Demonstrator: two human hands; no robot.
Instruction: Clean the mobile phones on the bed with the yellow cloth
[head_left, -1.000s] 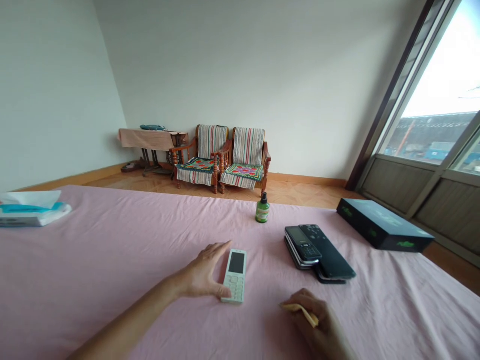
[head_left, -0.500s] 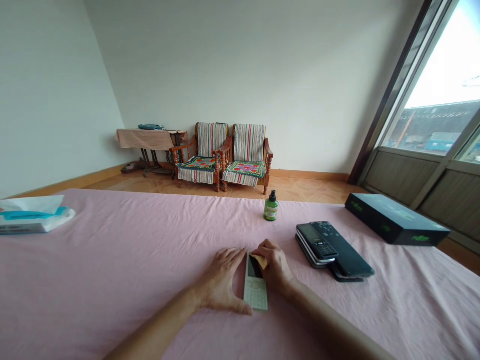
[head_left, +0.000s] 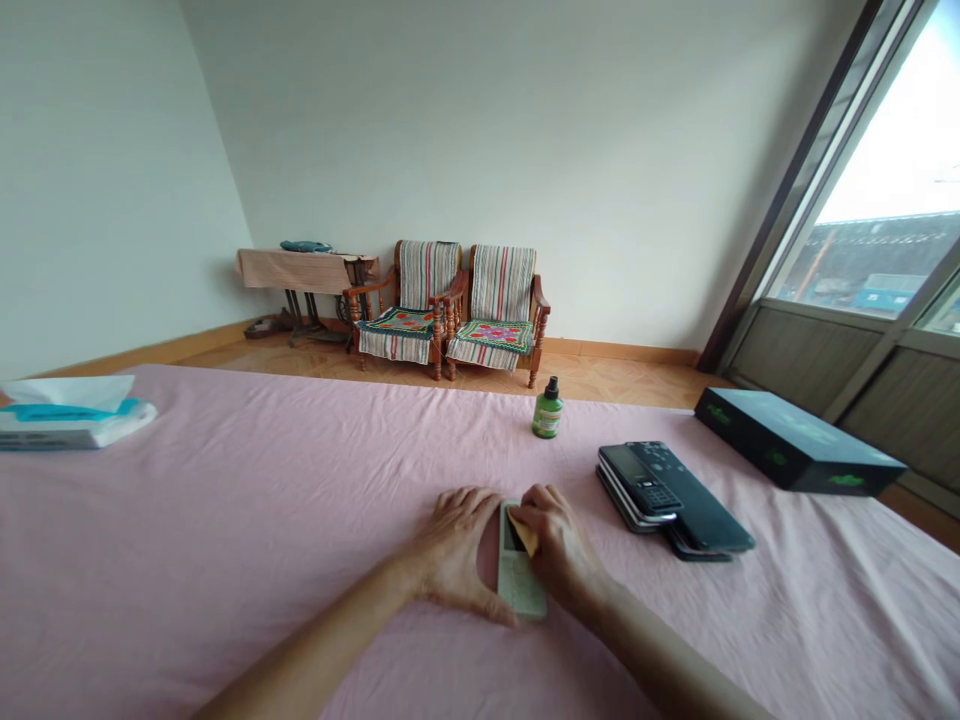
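A pale keypad mobile phone lies face up on the pink cloth, its dark screen partly covered. My left hand braces it from the left, fingertips at its top edge and thumb by its bottom corner. Pinched in my right hand is a small piece of yellow cloth, pressed on the phone's screen. Right of my hands, a stack of dark phones lies beside and partly over a larger dark flat device.
Beyond my hands stands a green bottle with a black top. A black box lies at the far right, and a tissue pack at the far left. Two wooden armchairs and a cloth-covered sewing table stand by the wall.
The yellow cloth in my right hand has slid slightly down the phone's screen. My left hand keeps its place around the phone. The whole view has shifted a little.
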